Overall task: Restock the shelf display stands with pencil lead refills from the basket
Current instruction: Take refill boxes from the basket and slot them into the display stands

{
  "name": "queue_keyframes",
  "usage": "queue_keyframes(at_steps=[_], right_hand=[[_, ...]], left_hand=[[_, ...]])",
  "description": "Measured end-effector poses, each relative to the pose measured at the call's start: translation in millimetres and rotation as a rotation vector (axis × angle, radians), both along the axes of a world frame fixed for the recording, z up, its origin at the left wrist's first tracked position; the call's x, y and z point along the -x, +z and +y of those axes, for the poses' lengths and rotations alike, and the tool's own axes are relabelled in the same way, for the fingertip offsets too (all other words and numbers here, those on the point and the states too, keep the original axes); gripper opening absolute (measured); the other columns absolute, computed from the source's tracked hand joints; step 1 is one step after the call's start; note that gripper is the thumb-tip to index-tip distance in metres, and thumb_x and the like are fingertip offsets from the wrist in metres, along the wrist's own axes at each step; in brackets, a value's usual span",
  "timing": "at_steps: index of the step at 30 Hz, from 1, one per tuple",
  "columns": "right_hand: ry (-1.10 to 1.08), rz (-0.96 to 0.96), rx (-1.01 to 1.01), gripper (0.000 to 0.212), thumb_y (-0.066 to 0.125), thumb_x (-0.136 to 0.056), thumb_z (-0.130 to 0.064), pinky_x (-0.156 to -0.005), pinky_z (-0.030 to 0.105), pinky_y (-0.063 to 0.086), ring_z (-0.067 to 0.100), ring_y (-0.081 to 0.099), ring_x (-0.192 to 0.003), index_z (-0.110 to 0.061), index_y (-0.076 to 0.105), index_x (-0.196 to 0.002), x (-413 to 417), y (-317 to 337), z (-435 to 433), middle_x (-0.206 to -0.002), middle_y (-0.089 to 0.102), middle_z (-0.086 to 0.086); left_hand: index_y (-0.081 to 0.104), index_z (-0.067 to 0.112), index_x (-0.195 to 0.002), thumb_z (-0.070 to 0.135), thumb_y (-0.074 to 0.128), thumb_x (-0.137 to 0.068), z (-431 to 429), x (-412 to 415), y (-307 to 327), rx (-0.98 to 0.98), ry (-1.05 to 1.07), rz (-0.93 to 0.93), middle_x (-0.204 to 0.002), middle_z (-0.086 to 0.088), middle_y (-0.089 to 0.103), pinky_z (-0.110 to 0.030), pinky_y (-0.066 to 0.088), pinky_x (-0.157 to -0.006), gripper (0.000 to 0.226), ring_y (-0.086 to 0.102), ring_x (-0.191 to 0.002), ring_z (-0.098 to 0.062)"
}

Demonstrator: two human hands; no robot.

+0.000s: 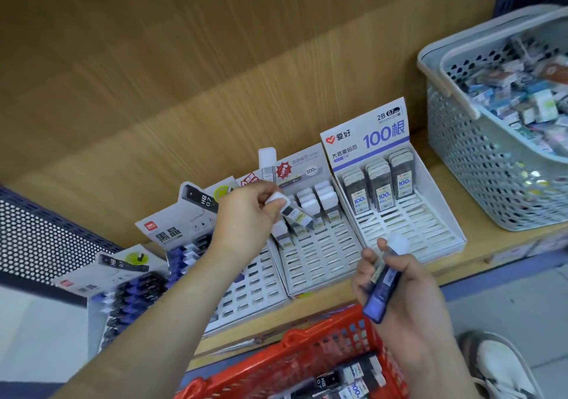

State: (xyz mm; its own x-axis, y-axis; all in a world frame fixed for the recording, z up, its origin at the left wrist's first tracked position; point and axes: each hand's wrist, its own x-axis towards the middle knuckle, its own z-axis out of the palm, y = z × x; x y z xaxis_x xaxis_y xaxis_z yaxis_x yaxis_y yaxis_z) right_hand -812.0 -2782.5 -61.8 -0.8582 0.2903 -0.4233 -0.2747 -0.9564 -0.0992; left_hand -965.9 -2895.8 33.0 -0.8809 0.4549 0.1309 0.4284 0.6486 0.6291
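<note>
Your left hand (246,217) pinches a white-capped refill (285,205) between thumb and fingers. It is tilted over the rear-left rows of the middle stand (322,263), and you can't tell whether it is in a slot yet. Your right hand (408,285) is curled round a blue refill (384,288), pale cap up, just in front of the middle stand's front-right corner. The red basket (322,334) sits below and in front of the middle stand, with dark refills lying inside. The 100-count stand (415,229) is to the right of the middle stand, side by side with it. The black-header stand (172,229) is to its left, and a further stand (92,278) sits beyond that one. A grey basket (491,183) of mixed small packs sits well right of the middle stand, past the 100-count stand. Progress looks early to middling. The middle stand has only its rear rows filled, with most front slots bare. The 100-count stand has three short columns at the back and bare slots in front. The black-header stand also shows many open slots. With stock left in the red basket and two refills in hand, plenty is left to place.
</note>
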Motion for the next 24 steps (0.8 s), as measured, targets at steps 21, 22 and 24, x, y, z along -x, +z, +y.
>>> queue_keyframes(at_steps=[21,22,24], right_hand=[[-0.019,-0.046,-0.105,0.038,0.067,-0.071,-0.036,-0.029,0.011,0.030,0.003,0.034,-0.035,-0.013,0.058,-0.099,-5,14,-3,-0.069,0.051,0.000],[-0.012,-0.044,-0.112,0.038,0.067,-0.072,-0.036,-0.028,0.011,0.029,0.003,0.034,-0.035,-0.012,0.059,-0.100,-5,14,-4,-0.068,0.050,0.000],[0.004,-0.046,-0.120,0.036,0.065,-0.076,-0.035,-0.027,0.011,0.028,0.003,0.034,-0.036,-0.010,0.061,-0.101,-6,14,-5,-0.069,0.048,0.000]], left_hand=[[0.070,0.015,-0.110,0.023,0.060,-0.092,30,-1,-21,0.308,-0.291,0.250,-0.103,-0.007,0.069,-0.032,0.044,-0.087,0.022,0.060,-0.099,-0.023],[0.070,0.013,-0.110,0.022,0.060,-0.093,31,-1,-22,0.329,-0.294,0.265,-0.103,-0.009,0.068,-0.034,0.045,-0.086,0.022,0.060,-0.099,-0.025],[0.071,0.008,-0.105,0.019,0.060,-0.092,32,-3,-27,0.382,-0.323,0.315,-0.099,-0.012,0.067,-0.038,0.048,-0.081,0.020,0.061,-0.094,-0.029]])
